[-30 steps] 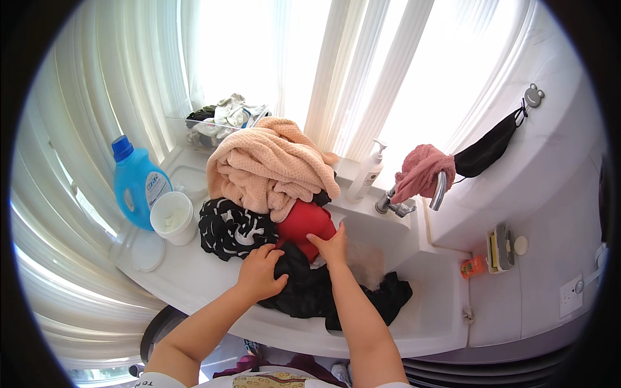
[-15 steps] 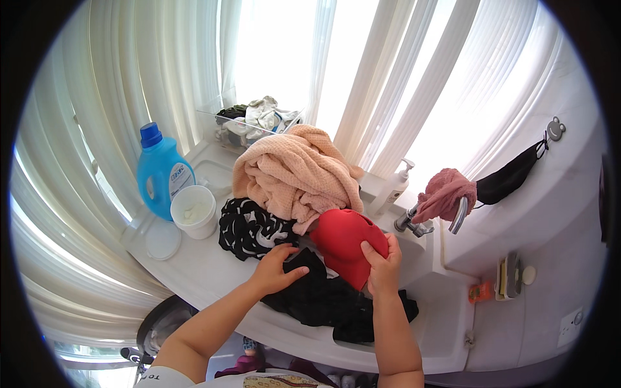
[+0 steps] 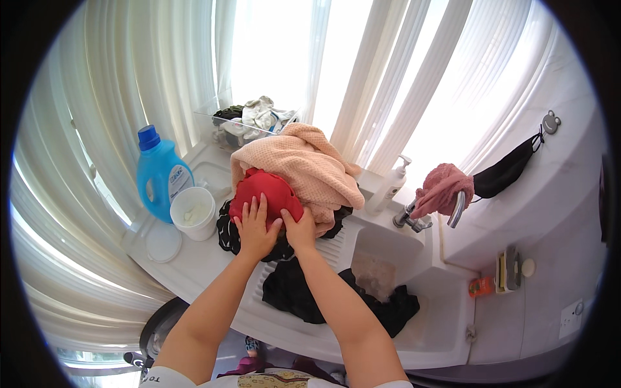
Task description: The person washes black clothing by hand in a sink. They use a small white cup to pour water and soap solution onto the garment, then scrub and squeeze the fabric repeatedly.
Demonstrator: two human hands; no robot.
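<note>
A red cap (image 3: 264, 194) rests on the black-and-white patterned cloth (image 3: 228, 234), against the peach waffle towel (image 3: 304, 158). My left hand (image 3: 257, 231) lies on the cap's near side with its fingers spread. Beside it, my right hand (image 3: 299, 231) grips the cap's right edge, fingers partly hidden. Below my wrists a wet black garment (image 3: 291, 291) stretches from the ribbed washboard (image 3: 331, 249) into the sink (image 3: 440, 323). Cloudy water shows in the basin.
A blue detergent bottle (image 3: 162, 174), a white tub (image 3: 193, 213) and its lid (image 3: 163, 244) stand at left. Behind is a clear bin (image 3: 217, 129) of laundry. A pump bottle (image 3: 390, 187) and a faucet (image 3: 460, 210) draped with a pink cloth (image 3: 442, 189) are at right.
The red cap has moved left from above the washboard onto the patterned cloth. My left hand has left the black garment for the cap; my right hand has moved left with it.
</note>
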